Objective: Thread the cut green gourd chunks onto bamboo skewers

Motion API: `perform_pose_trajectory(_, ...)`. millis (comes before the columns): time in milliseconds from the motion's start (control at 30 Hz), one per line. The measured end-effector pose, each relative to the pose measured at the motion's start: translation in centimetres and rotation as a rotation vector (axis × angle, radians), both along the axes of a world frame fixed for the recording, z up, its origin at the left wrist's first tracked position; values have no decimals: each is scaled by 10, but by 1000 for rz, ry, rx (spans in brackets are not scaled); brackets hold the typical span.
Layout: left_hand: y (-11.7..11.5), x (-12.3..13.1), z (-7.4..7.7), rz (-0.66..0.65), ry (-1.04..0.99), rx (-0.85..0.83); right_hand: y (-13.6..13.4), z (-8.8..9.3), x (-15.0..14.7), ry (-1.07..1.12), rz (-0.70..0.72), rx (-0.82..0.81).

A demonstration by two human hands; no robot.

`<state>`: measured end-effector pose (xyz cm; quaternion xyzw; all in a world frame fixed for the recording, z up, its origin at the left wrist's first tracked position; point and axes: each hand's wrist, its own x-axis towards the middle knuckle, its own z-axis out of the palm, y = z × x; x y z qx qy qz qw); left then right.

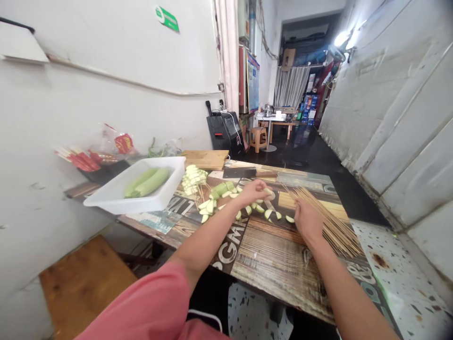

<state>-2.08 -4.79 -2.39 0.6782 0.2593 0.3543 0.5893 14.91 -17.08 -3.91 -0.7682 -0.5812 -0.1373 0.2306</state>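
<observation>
My left hand [253, 192] reaches over the middle of the table, its fingers pinching a pale zucchini slice [268, 191]. My right hand [308, 221] is closed beside a spread bundle of bamboo skewers [336, 226]; a thin skewer tip pokes out past its fingers toward the left hand. Loose half-round zucchini slices [268, 214] lie between and below both hands. Left of them are green-skinned zucchini chunks [222, 189] and a stack of threaded zucchini skewers [194, 178]. A knife [240, 173] lies flat beyond the left hand.
A white plastic tray [106, 204] with whole zucchini [152, 182] stands at the table's left. Behind it are bagged goods [122, 141], and a wooden board [205, 159] lies at the far edge. A black speaker [225, 132] stands by the wall. A wooden stool [85, 283] is lower left.
</observation>
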Motion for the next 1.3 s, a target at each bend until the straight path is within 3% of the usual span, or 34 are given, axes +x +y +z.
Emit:
perform_pose_trajectory(200, 3, -13, 18, 171, -260, -268, 1, -6, -6, 22, 227, 317)
perform_pose_trajectory(333, 10, -21, 14, 165, -484, -417, -4, 0, -12, 96, 350, 325)
perform_pose_trajectory(467, 15, -23, 9, 226, -586, -540, -10, 6, -25, 173, 471, 306)
perform_pose_trajectory(767, 17, -24, 11, 225, -561, -867, -15, 4, -41, 441, 431, 81)
perform_pose_trajectory(933, 18, -27, 11, 70, -579, -1008, -15, 5, -42, 451, 457, 59)
perform_pose_trajectory(1067, 17, -28, 14, 34, -555, -1039, -16, 5, -44, 443, 470, 69)
perform_pose_trajectory(1300, 15, -27, 17, 95, -569, -1029, -17, 6, -44, 438, 487, 122)
